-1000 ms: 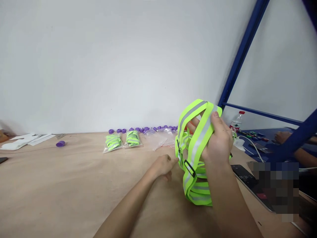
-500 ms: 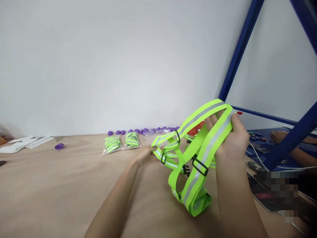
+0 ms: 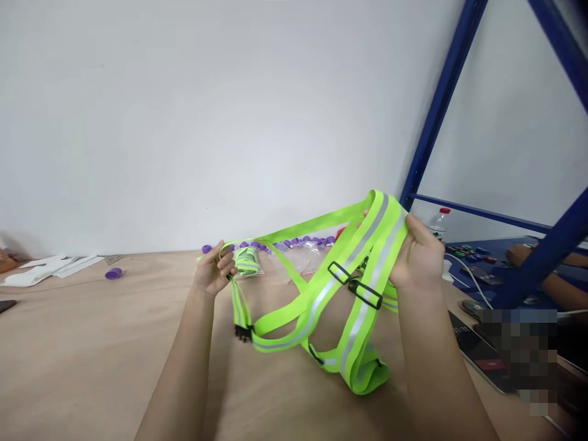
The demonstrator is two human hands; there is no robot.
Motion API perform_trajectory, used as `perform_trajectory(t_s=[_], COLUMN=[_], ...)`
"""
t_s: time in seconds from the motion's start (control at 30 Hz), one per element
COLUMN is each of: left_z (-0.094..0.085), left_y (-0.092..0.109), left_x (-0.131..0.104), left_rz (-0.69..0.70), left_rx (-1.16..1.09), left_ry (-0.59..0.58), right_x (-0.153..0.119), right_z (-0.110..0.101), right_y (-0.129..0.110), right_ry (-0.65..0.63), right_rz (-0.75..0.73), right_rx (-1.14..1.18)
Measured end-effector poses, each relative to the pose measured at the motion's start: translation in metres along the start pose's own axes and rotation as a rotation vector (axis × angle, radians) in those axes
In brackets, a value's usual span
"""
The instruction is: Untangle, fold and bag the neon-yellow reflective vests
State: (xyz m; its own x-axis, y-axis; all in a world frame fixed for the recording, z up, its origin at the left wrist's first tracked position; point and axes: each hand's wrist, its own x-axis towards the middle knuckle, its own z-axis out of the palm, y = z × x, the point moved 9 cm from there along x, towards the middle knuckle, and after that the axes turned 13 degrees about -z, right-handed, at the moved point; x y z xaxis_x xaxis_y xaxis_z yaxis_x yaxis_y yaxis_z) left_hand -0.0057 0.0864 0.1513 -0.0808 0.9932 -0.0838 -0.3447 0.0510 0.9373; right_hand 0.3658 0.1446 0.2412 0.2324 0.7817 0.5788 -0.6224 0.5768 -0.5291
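Observation:
A neon-green reflective harness, with silver stripes and black strap adjusters, hangs in loops between my hands above the table. My left hand is closed on a strap end at the left, and a black buckle dangles below it. The upper loops lie over my right hand, whose thumb presses on them at the right; its fingers are mostly behind the webbing. Behind the left hand, a clear bag of folded green straps lies on the table.
Several purple caps line the wall edge, with one cap apart at left. White sheets lie far left. On the right are a blue metal frame, a bottle, a tablet and another person's hand.
My left hand has moved left, drawing a strap out with it and spreading the harness wider. The right hand has shifted slightly left and keeps its hold.

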Motion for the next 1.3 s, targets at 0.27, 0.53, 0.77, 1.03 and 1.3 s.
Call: perform_trajectory(t_s=[0.27,0.53,0.77,1.03,1.3], left_z=[-0.04,0.016,0.161,0.148,0.081], left_y=[-0.012,-0.012,-0.017,-0.01,0.078], left_x=[0.003,0.005,-0.047,-0.048,-0.08], left_rz=[-0.107,-0.071,0.06,0.055,0.46], left_rx=[0.431,0.88,0.863,0.482,-0.206], left_ry=[0.251,0.246,-0.457,-0.568,-0.336], right_x=[-0.035,-0.056,-0.067,-0.054,-0.032], right_z=[0.047,0.068,0.079,0.064,0.033], right_y=[0.004,0.024,0.034,0.032,0.023], right_ry=[-0.282,-0.418,-0.505,-0.453,-0.41], right_rz=[0.184,0.292,0.334,0.279,0.255], right_rx=[0.006,-0.004,0.054,-0.094,-0.296])
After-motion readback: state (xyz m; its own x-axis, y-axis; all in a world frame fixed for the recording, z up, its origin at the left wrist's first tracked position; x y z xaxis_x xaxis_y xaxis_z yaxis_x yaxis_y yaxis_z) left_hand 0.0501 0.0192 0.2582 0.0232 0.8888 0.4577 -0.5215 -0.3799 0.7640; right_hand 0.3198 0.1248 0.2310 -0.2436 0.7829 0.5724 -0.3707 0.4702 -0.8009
